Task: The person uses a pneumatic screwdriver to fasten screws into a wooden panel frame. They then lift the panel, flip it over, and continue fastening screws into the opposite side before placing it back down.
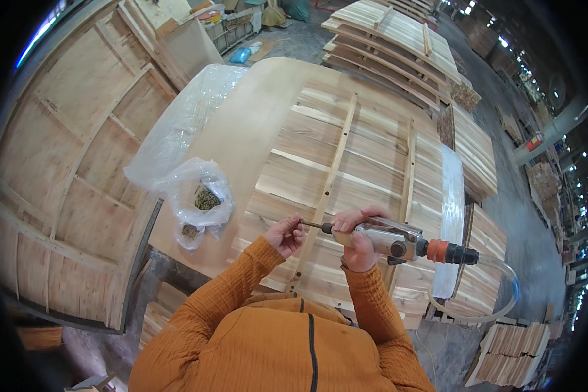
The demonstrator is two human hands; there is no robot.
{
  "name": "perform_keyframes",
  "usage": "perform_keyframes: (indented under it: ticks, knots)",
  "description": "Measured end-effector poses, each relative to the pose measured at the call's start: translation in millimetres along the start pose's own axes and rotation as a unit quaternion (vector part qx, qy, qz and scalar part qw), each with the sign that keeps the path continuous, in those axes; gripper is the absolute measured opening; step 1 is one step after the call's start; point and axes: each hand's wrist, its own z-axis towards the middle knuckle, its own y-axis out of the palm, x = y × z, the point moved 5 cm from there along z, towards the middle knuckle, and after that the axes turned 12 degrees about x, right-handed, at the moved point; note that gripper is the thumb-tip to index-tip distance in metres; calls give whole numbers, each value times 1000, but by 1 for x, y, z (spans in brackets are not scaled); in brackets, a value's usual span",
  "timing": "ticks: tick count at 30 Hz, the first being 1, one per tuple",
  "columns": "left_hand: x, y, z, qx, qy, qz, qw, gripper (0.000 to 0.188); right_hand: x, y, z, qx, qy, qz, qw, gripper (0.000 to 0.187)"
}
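The step in hand looks like loading the driver: the right hand point(359, 238) is clenched around the body of a silver pneumatic screwdriver with a black and orange hose coupling point(398, 243), held level with its dark bit point(312, 225) pointing left. The left hand point(286, 234) pinches at the tip of that bit with its fingertips, as if seating a screw there, though the screw itself is too small to make out. A clear air hose point(483, 287) loops off the tool's right end.

Both hands hover just above a pale slatted wooden panel point(366, 163) lying on the near part of the bench, right over a thin wooden batten with dark holes along it point(326, 189) that runs from near to far. A second batten point(409, 170) lies further right.

The next move, as I judge it, calls for tipping the bit down and lining it up square with one of those holes, the left hand steadying the tip.

On the left, a crumpled clear plastic bag of small dark screws point(202, 199) sits on a plain plywood sheet point(242, 130), within easy reach
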Motion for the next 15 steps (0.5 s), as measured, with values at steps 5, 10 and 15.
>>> perform_keyframes:
  ticks: [5, 10, 15]
  knots:
    - [-6, -8, -33, -31, -27, -66, 997, 18, -8, 18, -23, -4, -1, 50, 999, 40]
    - [-8, -33, -68, 82, -4, 55, 995, 26, -12, 29, -39, -19, -43, 45, 998, 41]
    - [46, -128, -92, 195, 198, 203, 939, 29, -33, 35, -38, -37, -99, 20, 994, 40]
